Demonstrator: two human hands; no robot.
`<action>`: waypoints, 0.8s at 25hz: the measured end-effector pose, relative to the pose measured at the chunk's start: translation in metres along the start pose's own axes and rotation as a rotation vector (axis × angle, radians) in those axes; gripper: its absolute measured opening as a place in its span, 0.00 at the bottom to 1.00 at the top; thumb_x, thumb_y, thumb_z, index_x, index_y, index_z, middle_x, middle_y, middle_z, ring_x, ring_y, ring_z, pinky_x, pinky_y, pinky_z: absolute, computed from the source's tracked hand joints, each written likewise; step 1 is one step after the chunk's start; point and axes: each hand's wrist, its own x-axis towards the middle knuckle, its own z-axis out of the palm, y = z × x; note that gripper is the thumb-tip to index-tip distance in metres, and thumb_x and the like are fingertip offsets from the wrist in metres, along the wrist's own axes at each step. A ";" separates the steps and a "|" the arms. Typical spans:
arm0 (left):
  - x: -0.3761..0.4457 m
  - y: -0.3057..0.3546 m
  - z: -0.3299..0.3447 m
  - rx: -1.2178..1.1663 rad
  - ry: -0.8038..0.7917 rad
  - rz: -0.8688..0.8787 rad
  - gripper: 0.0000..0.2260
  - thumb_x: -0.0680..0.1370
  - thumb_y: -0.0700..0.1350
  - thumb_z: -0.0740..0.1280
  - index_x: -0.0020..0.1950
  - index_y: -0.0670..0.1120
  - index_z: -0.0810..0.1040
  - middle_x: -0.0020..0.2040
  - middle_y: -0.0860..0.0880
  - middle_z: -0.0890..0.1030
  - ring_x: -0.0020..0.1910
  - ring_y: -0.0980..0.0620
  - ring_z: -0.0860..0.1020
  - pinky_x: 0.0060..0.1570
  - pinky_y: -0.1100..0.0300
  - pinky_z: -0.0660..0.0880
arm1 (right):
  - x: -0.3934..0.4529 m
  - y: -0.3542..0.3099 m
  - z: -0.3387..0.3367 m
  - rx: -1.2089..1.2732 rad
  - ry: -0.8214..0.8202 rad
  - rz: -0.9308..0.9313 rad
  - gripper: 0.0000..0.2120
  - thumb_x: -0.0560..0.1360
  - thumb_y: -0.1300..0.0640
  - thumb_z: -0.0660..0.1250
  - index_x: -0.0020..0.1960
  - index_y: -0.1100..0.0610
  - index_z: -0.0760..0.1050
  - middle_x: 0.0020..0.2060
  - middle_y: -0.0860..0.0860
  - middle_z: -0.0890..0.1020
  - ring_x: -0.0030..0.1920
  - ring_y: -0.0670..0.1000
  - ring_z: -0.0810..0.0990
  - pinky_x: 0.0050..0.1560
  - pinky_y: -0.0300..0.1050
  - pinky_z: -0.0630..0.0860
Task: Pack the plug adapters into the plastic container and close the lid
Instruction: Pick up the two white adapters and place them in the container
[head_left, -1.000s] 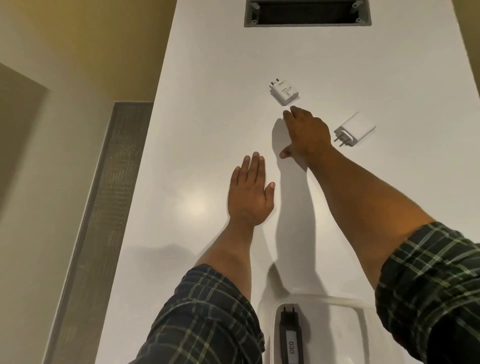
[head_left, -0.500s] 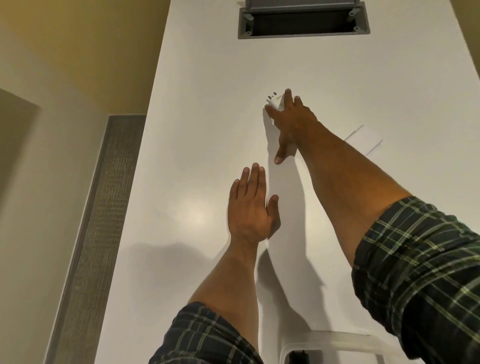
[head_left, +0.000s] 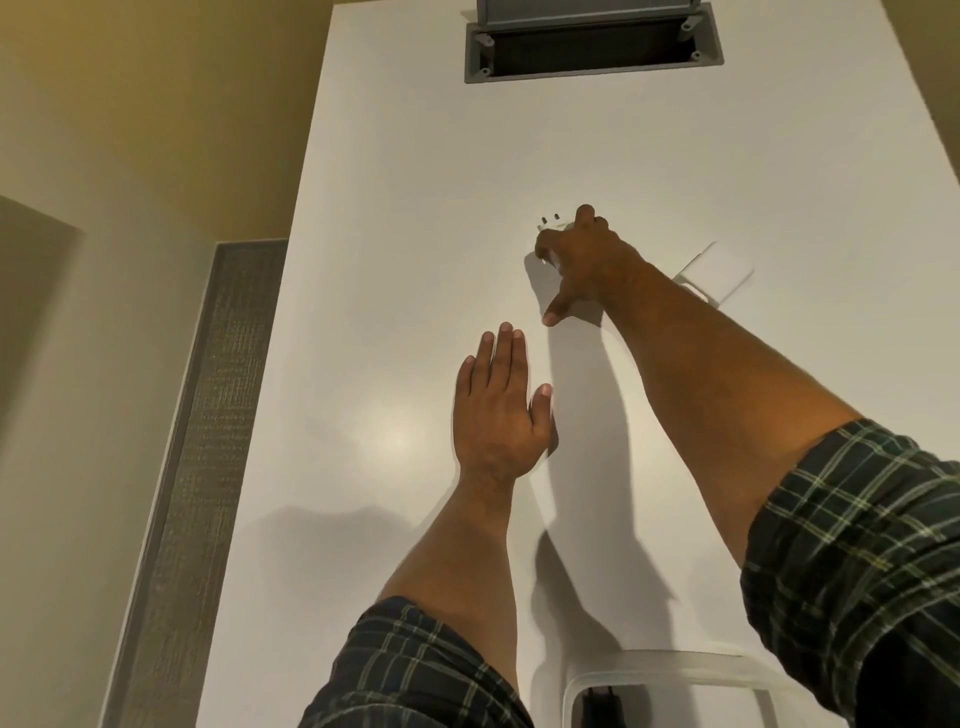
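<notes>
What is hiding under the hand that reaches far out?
A white plug adapter sits under the right hand. Only its corner and dark prongs peek out; the fingers cover the rest.

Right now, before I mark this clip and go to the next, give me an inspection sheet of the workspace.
Surface: white table, glossy, with a light glare patch.
Job's things: small white adapter under the right hand's fingers, prongs showing; flat white adapter beside the forearm; plastic container at the near edge, a dark item inside; lid not seen.
Clutter: nothing seen.
Grippers: right hand closing over the small adapter; left hand flat, empty.
Cables: nothing seen.
Surroundings: grey recessed port at the far end; grey floor strip left.
</notes>
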 end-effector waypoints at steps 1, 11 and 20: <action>0.000 0.000 0.000 -0.005 0.006 0.002 0.31 0.84 0.58 0.51 0.84 0.47 0.53 0.85 0.50 0.52 0.84 0.50 0.49 0.82 0.50 0.51 | -0.007 0.002 0.005 0.055 0.020 0.008 0.39 0.52 0.42 0.85 0.58 0.50 0.75 0.56 0.56 0.70 0.56 0.59 0.72 0.48 0.50 0.76; -0.005 0.005 -0.016 0.025 -0.111 -0.004 0.28 0.86 0.54 0.49 0.85 0.44 0.51 0.85 0.48 0.51 0.84 0.49 0.50 0.82 0.50 0.50 | -0.134 0.007 0.029 0.740 0.255 0.159 0.09 0.66 0.50 0.72 0.47 0.47 0.80 0.46 0.45 0.84 0.44 0.43 0.81 0.43 0.36 0.75; -0.079 -0.003 -0.048 0.014 -0.339 0.047 0.27 0.88 0.51 0.47 0.85 0.43 0.46 0.85 0.47 0.46 0.84 0.48 0.48 0.82 0.52 0.52 | -0.247 0.015 0.024 1.075 0.208 0.218 0.15 0.75 0.64 0.68 0.56 0.50 0.84 0.57 0.47 0.84 0.58 0.46 0.81 0.61 0.43 0.77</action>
